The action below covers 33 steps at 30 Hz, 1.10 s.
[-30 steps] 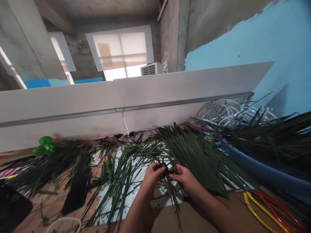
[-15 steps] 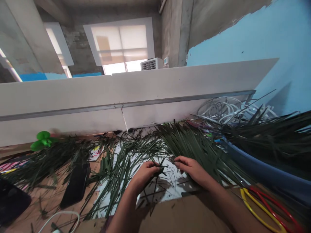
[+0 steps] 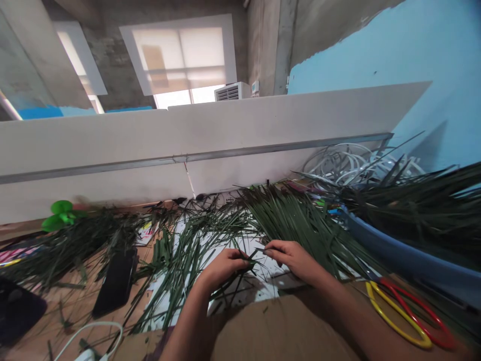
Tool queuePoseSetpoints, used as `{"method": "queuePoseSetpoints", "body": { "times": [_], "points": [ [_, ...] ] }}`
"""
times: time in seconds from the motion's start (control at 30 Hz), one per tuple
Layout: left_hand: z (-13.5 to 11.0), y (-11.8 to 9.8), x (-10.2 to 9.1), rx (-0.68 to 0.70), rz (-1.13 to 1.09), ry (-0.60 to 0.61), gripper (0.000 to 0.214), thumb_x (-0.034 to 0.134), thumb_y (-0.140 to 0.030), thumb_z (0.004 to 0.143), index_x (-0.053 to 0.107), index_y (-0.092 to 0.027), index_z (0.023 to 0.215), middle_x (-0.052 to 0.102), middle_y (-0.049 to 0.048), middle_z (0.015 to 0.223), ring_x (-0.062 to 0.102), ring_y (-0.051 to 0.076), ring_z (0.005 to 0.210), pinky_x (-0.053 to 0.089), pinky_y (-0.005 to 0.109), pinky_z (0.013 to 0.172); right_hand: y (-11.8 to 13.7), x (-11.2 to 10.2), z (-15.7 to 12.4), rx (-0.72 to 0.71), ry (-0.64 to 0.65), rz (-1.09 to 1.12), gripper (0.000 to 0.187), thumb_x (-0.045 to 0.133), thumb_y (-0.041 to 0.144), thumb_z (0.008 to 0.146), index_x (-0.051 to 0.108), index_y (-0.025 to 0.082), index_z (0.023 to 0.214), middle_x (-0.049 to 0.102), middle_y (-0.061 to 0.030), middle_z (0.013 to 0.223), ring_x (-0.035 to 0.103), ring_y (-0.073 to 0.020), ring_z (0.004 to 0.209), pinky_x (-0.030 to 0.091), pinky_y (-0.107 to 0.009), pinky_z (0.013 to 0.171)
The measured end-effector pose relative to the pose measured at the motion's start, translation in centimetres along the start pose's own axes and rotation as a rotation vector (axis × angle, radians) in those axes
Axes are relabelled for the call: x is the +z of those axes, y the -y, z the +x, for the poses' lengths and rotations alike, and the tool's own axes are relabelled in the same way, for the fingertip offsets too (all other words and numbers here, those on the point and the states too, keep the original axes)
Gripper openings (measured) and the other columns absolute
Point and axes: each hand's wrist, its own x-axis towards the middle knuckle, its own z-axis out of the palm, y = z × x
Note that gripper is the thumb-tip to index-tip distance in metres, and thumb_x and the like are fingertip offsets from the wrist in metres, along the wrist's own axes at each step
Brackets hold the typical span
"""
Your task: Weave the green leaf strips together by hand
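My left hand [image 3: 227,265] pinches a small cluster of dark green leaf strips [image 3: 251,261] whose ends fan out past the fingertips. Close on its right, my right hand [image 3: 287,254] has thumb and finger closed on the end of one strip from that cluster. Both hands hover over a white sheet [image 3: 263,288] scattered with small green scraps. Beyond my right hand lies a thick bundle of long green leaf strips [image 3: 296,220]. Shorter cut strips [image 3: 184,271] are spread to the left of my left hand.
Scissors with red and yellow handles [image 3: 400,313] lie at lower right, beside a blue tub [image 3: 398,245] heaped with leaves. A black phone [image 3: 116,283], a white cable [image 3: 93,325] and a green fan-like object [image 3: 62,215] are on the left. A white partition [image 3: 225,125] stands behind.
My right hand has come slightly closer to the left and now grips a strip's end where a gap showed before. The view has tilted down a little.
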Motion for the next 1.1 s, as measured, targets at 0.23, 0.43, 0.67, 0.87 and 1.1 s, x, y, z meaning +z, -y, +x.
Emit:
{"method": "queuePoseSetpoints", "body": {
  "times": [0.23, 0.43, 0.67, 0.87, 1.1],
  "points": [
    [-0.1, 0.0, 0.1, 0.0, -0.015, -0.013, 0.021, 0.07, -0.028, 0.067, 0.074, -0.017, 0.083, 0.069, 0.0006, 0.073, 0.057, 0.017, 0.071, 0.04, 0.028, 0.071, -0.2, 0.1, 0.0, -0.002, -0.007, -0.029, 0.031, 0.055, 0.045, 0.089, 0.07, 0.018, 0.086, 0.054, 0.0028, 0.063, 0.051, -0.0147, 0.06, 0.034, -0.025, 0.057],
    [-0.4, -0.6, 0.2, -0.014, -0.029, -0.031, 0.018, 0.071, -0.026, 0.066, 0.074, -0.017, 0.081, 0.069, 0.0003, 0.072, 0.058, 0.017, 0.07, 0.039, 0.028, 0.072, -0.3, 0.1, 0.0, 0.011, -0.061, -0.073, 0.03, 0.055, 0.045, 0.089, 0.07, 0.019, 0.08, 0.052, 0.004, 0.059, 0.048, -0.0138, 0.057, 0.032, -0.025, 0.055],
    [-0.2, -0.5, 0.2, 0.0, -0.351, -0.19, 0.028, 0.081, -0.031, 0.062, 0.071, -0.016, 0.084, 0.068, 0.001, 0.074, 0.058, 0.015, 0.068, 0.041, 0.026, 0.065, -1.5, 0.3, 0.5, 0.056, -0.126, -0.131, 0.035, 0.05, 0.046, 0.091, 0.071, 0.02, 0.097, 0.07, -0.0019, 0.078, 0.061, -0.0199, 0.071, 0.041, -0.028, 0.063],
    [0.7, 0.5, 0.1, 0.007, -0.512, -0.336, 0.038, 0.082, -0.037, 0.061, 0.064, -0.017, 0.087, 0.063, -0.0003, 0.076, 0.055, 0.011, 0.064, 0.042, 0.023, 0.059, -2.1, 1.0, 0.6, 0.056, -0.208, -0.262, 0.034, 0.057, 0.034, 0.083, 0.072, 0.019, 0.11, 0.071, -0.0107, 0.107, 0.064, -0.0285, 0.1, 0.044, -0.037, 0.084],
    [0.9, 0.6, 0.5, 0.023, -0.594, -0.379, 0.039, 0.083, -0.038, 0.06, 0.057, -0.019, 0.081, 0.058, -0.0038, 0.073, 0.051, 0.008, 0.057, 0.042, 0.021, 0.056, -1.2, 3.9, 0.4, 0.024, -0.038, 0.192, 0.032, 0.053, 0.045, 0.089, 0.071, 0.019, 0.087, 0.071, -0.0039, 0.08, 0.064, -0.0203, 0.077, 0.047, -0.03, 0.07]
  ]
}}
